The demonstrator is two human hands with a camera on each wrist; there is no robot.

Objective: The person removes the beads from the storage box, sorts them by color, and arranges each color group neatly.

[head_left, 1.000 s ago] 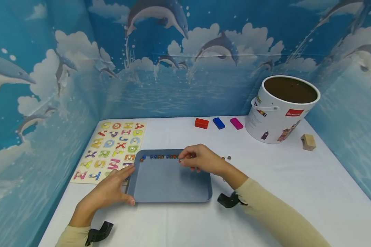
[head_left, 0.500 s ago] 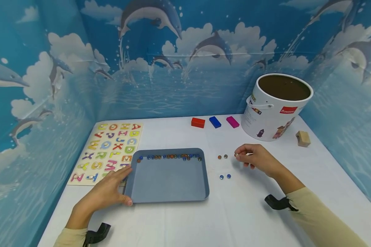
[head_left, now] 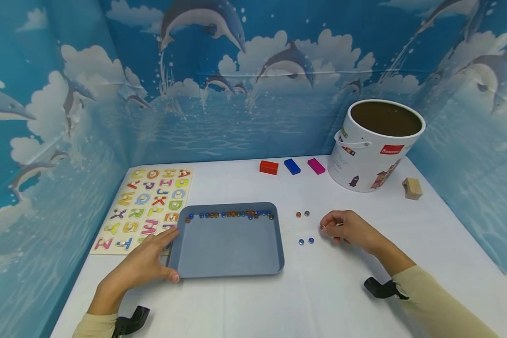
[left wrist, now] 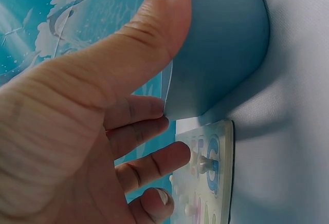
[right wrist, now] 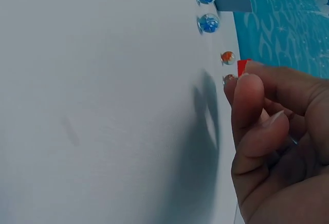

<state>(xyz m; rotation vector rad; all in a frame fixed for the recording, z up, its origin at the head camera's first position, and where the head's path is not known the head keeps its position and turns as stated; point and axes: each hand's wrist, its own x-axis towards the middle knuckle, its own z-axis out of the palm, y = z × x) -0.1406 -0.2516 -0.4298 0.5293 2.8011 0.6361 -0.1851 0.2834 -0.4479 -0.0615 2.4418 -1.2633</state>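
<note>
Left hand [head_left: 141, 265] grips the blue tray [head_left: 230, 253] at its 8 o'clock corner, thumb on the rim. Right hand [head_left: 348, 227], fingers curled, pinches one marble [head_left: 322, 227]; four loose marbles [head_left: 305, 241] lie at its 9 o'clock.

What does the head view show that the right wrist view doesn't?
Only the head view shows the left hand gripping the corner of the tray, the row of marbles along the tray's far edge, the letter puzzle, the bucket and the wooden block. Only the right wrist view shows the right hand's curled fingers close up. Both show the right hand, the two blue marbles and the orange marble on the white table.
</note>
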